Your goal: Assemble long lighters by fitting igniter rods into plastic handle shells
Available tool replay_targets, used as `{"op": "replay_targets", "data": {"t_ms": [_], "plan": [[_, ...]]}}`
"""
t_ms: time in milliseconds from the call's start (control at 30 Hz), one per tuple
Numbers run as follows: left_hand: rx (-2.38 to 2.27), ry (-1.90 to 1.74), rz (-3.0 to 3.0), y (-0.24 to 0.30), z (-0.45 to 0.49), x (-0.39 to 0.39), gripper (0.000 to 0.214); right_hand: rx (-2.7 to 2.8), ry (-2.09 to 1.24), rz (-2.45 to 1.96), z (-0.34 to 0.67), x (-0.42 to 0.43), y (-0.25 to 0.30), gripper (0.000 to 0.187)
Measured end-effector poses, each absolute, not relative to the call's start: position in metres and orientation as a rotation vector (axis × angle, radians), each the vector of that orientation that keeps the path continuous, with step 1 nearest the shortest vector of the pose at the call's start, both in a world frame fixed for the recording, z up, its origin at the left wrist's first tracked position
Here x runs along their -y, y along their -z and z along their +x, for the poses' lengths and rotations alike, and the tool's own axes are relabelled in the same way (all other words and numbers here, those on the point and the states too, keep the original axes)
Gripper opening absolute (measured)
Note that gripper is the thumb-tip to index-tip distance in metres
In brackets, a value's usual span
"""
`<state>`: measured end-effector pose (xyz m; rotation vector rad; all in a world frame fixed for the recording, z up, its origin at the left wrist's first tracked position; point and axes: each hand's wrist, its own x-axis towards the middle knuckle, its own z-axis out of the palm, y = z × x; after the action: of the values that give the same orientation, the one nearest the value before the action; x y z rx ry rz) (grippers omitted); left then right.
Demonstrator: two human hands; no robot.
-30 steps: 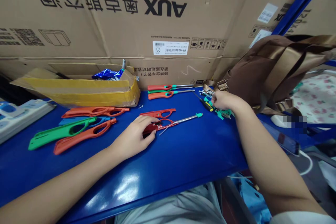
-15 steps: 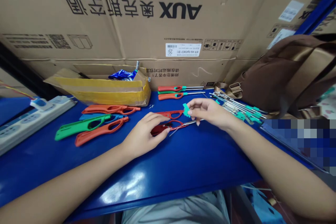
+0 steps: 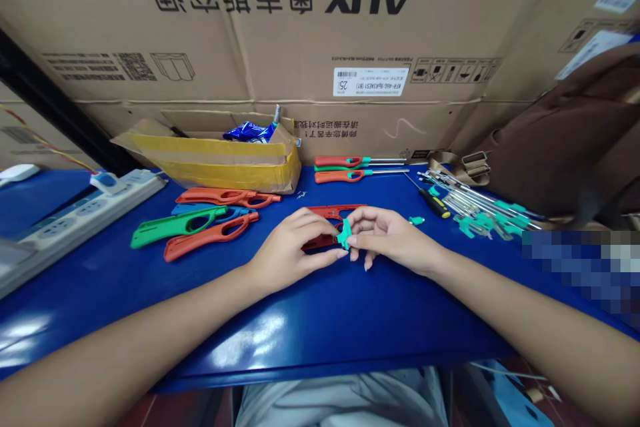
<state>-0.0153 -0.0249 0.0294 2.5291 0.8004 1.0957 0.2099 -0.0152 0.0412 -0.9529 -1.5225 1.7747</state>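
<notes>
Between my thumb and fingers, my right hand (image 3: 383, 237) pinches a small teal plastic trigger (image 3: 345, 233). Close against it on the left is my left hand (image 3: 295, 247), its thumb and fingers around a dark red lighter casing (image 3: 320, 241) that is partly covered by the hand. The left fingertips come right up to the teal trigger; whether they touch it is hard to tell. Just behind the hands lies another red lighter casing half (image 3: 333, 210). A small teal part (image 3: 416, 220) rests to the right of my right hand.
Left are orange, blue and green lighter casings (image 3: 180, 223) and a white power strip (image 3: 85, 223). Behind stand a yellow-taped carton (image 3: 225, 173) and lighters with metal tubes (image 3: 345, 175). Right are a screwdriver (image 3: 434, 202), metal rods with teal parts (image 3: 480, 207) and a brown bag (image 3: 560, 147).
My right hand has brought the teal trigger left and slightly down, up to my left fingertips. The screwdriver and small teal part have come into sight. The camera view has shifted.
</notes>
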Motion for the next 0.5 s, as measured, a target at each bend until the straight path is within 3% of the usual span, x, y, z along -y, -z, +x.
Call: {"op": "replay_targets", "data": {"t_ms": [233, 433, 500], "plan": [[-0.831, -1.067, 2.518, -0.027, -0.015, 0.025, 0.014, 1.732, -1.61, -0.94, 0.213, 0.013, -0.034, 0.032], [-0.854, -1.114, 2.574, -0.025, -0.016, 0.022, 0.017, 2.35, -0.302, -0.784, 0.222, 0.014, -0.038, 0.026], [-0.857, -1.126, 2.582, -0.025, -0.017, 0.021, 0.019, 2.442, -0.053, -0.743, 0.225, 0.014, -0.042, 0.021]]}}
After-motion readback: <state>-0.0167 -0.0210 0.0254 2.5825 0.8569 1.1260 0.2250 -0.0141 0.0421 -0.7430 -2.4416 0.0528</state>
